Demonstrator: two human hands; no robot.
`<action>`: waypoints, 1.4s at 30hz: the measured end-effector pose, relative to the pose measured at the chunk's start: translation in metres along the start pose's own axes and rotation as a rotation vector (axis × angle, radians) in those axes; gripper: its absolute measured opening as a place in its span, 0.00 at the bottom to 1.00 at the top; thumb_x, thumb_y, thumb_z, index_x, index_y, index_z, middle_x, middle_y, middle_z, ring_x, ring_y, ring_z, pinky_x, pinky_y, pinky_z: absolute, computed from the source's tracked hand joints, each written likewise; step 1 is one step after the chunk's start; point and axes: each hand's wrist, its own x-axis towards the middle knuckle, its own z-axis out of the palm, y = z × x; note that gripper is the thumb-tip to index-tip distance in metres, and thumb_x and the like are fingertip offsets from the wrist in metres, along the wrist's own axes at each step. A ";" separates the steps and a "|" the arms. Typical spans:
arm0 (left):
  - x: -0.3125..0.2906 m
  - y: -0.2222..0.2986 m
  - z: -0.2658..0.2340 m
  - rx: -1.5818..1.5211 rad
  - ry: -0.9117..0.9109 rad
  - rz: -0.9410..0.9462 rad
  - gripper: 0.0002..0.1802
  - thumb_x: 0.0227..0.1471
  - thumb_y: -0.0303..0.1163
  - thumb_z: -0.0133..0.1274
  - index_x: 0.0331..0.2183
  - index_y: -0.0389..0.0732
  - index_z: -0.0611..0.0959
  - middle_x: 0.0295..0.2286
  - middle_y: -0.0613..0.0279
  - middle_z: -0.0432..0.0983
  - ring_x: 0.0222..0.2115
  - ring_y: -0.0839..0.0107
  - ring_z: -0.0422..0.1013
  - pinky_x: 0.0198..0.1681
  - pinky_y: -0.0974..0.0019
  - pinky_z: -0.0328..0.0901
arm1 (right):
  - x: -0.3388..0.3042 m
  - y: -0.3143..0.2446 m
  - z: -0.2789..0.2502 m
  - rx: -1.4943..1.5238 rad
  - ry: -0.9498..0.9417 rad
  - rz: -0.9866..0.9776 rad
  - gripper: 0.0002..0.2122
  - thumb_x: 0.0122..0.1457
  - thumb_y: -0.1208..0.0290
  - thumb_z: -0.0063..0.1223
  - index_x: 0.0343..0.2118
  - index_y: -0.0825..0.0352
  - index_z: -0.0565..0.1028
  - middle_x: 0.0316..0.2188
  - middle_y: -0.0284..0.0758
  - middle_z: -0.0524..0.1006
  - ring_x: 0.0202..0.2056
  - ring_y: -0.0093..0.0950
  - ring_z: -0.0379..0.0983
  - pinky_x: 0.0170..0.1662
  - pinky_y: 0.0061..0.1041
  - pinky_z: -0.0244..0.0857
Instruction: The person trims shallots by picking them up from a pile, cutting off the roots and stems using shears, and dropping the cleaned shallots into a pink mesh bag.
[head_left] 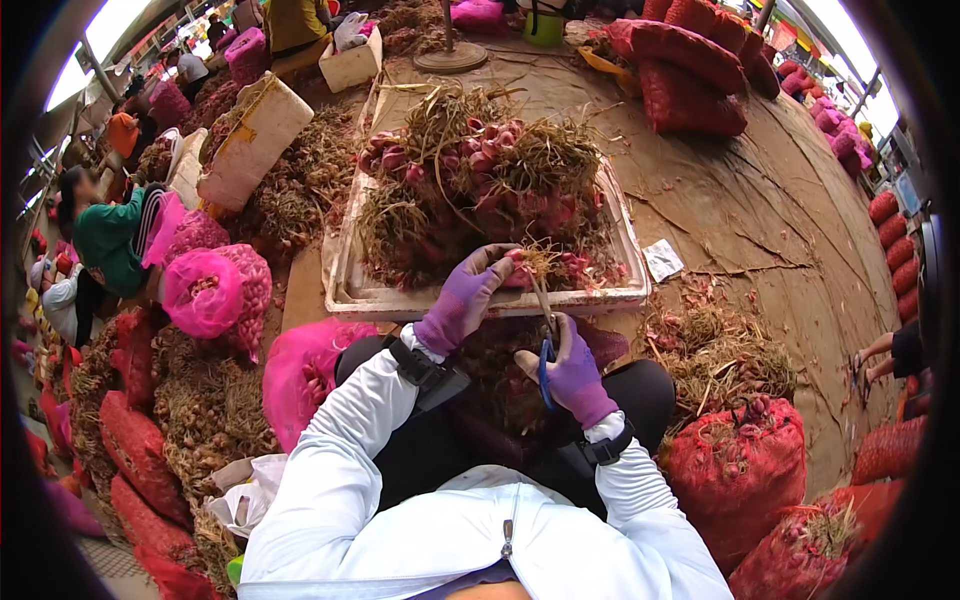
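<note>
Pinching an onion (pixel 518 273) in the left hand (pixel 466 300), gripping scissors (pixel 545 372) at its dry strands (pixel 541 262) in the right hand (pixel 576 372): mid-trim, apparently, with plenty left in the box (pixel 385 301) just beyond both.

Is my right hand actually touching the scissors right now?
Touching: the head view shows the gloved right hand gripping the scissors, its fingers directly against their blue handle.
</note>
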 end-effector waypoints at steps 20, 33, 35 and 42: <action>-0.086 -0.028 0.030 0.312 -0.089 -0.226 0.32 0.49 0.25 0.58 0.55 0.34 0.66 0.48 0.64 0.67 0.46 0.77 0.67 0.52 0.72 0.62 | -0.091 0.017 0.001 0.031 -0.209 0.188 0.29 0.51 0.56 0.61 0.50 0.68 0.63 0.33 0.48 0.75 0.35 0.45 0.74 0.39 0.36 0.67; -0.103 -0.028 0.035 0.549 -0.155 -0.227 0.31 0.48 0.29 0.58 0.54 0.33 0.69 0.46 0.62 0.70 0.45 0.77 0.67 0.52 0.71 0.62 | -0.100 0.025 0.027 0.028 -0.095 0.156 0.16 0.54 0.58 0.57 0.33 0.66 0.68 0.22 0.42 0.74 0.24 0.35 0.75 0.28 0.31 0.67; -0.107 -0.039 0.031 0.430 -0.150 -0.263 0.31 0.48 0.29 0.58 0.54 0.34 0.69 0.46 0.63 0.70 0.45 0.77 0.68 0.52 0.71 0.62 | -0.105 0.034 0.031 0.090 -0.090 0.203 0.16 0.56 0.57 0.56 0.31 0.66 0.68 0.20 0.42 0.73 0.21 0.34 0.74 0.25 0.29 0.66; -0.111 -0.049 0.036 0.828 0.004 -0.097 0.28 0.46 0.29 0.57 0.51 0.36 0.71 0.46 0.58 0.72 0.46 0.70 0.70 0.50 0.70 0.64 | -0.075 0.019 0.022 0.676 0.103 0.305 0.23 0.50 0.68 0.65 0.44 0.69 0.64 0.35 0.39 0.77 0.32 0.22 0.74 0.33 0.19 0.68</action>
